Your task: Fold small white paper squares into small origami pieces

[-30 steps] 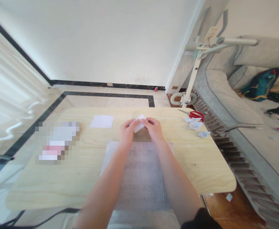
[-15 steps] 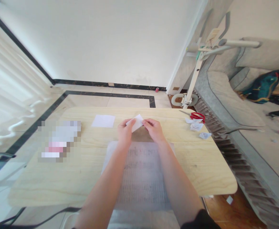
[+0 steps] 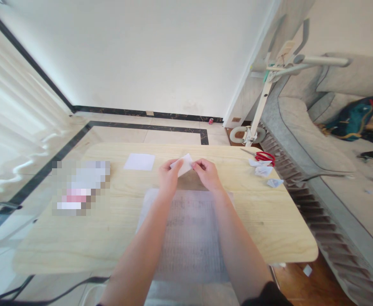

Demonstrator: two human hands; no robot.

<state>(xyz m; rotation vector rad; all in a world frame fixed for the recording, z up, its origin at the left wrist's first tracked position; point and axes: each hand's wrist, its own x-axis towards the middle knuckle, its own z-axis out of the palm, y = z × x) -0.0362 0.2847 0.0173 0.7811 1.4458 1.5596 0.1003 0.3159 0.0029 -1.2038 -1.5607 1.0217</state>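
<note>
Held just above the far middle of the tabletop (image 3: 109, 221): small white paper piece (image 3: 182, 165), pinched at its left end by the left hand (image 3: 168, 176) and at its right end by the right hand (image 3: 208, 174), each grip narrow and closed on it. Just beyond the translucent mat (image 3: 186, 238); white square (image 3: 139, 162) to the left, red scissors (image 3: 263, 156) and crumpled scraps (image 3: 264, 170) well apart on the right. Likely to tear or crease crooked under an uneven pull.

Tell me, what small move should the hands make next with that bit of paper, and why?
Probably lower it and press the crease flat. The left hand and right hand each pinch an end of the folded white paper, held tilted above the wooden table, beyond the translucent mat.
</note>
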